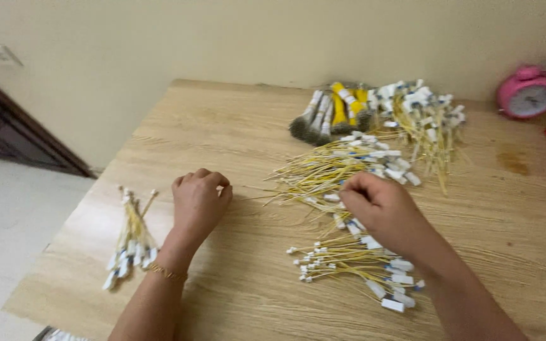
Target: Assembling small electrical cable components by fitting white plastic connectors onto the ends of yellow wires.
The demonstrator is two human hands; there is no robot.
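the left hand (198, 201) rests curled shut on the desk (222, 126); whether it pinches a wire cannot be told. the right hand (377, 205) grips yellow tagged wires (323, 173) from the loose heap. 1 small bundle (131, 240) lies sorted at left; most wires remain.

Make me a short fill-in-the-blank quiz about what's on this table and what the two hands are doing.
1. The clock at the table's far right corner is ____ in colour.
2. The right hand rests on a pile of thin ____-coloured wires with white tags.
3. The small separate bundle lies to the ____ of the left hand.
4. The left wrist wears a gold ____.

Missing words: pink; yellow; left; bracelet
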